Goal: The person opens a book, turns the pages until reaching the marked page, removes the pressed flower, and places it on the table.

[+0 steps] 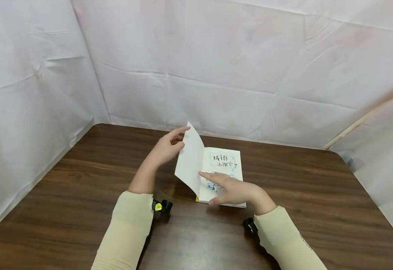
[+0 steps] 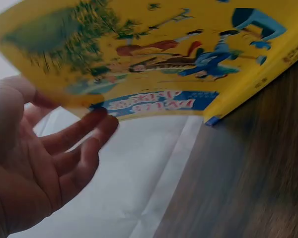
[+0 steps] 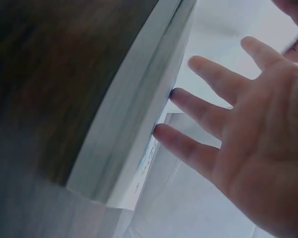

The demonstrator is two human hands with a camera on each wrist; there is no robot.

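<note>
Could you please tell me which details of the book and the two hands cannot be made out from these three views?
- Head view: the lower picture on the white title page of the yellow paperback book is covered by the right hand.
- Head view: the left hand fingers lie behind the raised yellow front cover, so their hold is unclear.
- Left wrist view: the cover lettering is blurred.
- Right wrist view: page print is blurred and edge-on.

We see the book [image 1: 221,176] lying on the table [image 1: 81,195], approx mid-table, near the back wall [image 1: 216,75]. Its cover [image 1: 190,159] stands lifted at the book's left; left hand [image 1: 167,146] behind the cover, right hand [image 1: 231,190] on the book's open page.
</note>
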